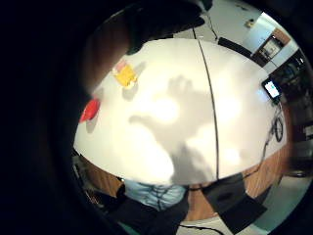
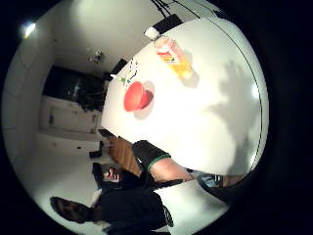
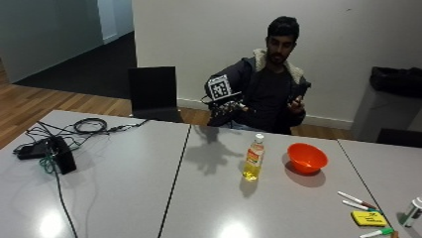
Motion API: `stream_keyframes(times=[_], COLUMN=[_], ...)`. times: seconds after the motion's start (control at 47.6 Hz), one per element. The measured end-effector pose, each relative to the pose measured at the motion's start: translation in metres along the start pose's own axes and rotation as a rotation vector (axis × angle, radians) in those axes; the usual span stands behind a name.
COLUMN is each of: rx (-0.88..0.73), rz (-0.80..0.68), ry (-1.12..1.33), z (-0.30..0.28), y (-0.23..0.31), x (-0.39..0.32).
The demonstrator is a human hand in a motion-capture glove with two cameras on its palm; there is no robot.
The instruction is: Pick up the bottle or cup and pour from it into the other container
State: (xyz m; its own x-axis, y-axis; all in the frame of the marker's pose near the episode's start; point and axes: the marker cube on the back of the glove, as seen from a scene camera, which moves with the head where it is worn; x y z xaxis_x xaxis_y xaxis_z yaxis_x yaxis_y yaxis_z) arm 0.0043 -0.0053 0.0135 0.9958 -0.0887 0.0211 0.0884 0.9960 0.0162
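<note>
The bottle (image 3: 254, 158) stands upright on the white table (image 3: 131, 183), its long axis vertical and its white cap pointing up, with yellow liquid filling the lower part. It sits below and forward of the right hand (image 3: 224, 110), toward the camera in the outside view, and well apart from it. Just beside the bottle, on the far side from the hand, rests the orange bowl (image 3: 307, 157), open side up.

In the thumb side palm view the bottle (image 2: 172, 56) and the bowl (image 2: 134, 96) appear small and off to one edge. In the little finger side view the bottle (image 1: 125, 74) is only a yellow smear and the bowl (image 1: 90, 110) is partly cut off by the dark rim. The label's print cannot be read.

The gloved hand is raised above the table's far edge, in front of the person's chest, touching nothing. Its fingers hang downward and seem relaxed and spread; its shadow (image 1: 183, 115) on the table shows separate fingers. The bare hand (image 3: 296, 103) holds a dark object that is hard to make out.
</note>
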Motion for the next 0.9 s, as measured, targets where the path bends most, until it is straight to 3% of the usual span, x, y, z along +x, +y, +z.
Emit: stream_keyframes(times=[0.084, 0.147, 0.21, 0.42, 0.609, 0.904], rx=[0.093, -0.031, -0.120, -0.133, -0.056, 0.003], rz=[-0.062, 0.080, 0.124, 0.136, 0.132, 0.139], ry=[-0.072, -0.157, -0.228, -0.480, -0.668, -0.721], z=[0.030, 0.055, 0.079, 0.132, 0.155, 0.164], y=[-0.029, -0.038, -0.050, -0.098, -0.128, -0.134], x=[0.004, 0.002, 0.002, -0.013, -0.028, -0.028])
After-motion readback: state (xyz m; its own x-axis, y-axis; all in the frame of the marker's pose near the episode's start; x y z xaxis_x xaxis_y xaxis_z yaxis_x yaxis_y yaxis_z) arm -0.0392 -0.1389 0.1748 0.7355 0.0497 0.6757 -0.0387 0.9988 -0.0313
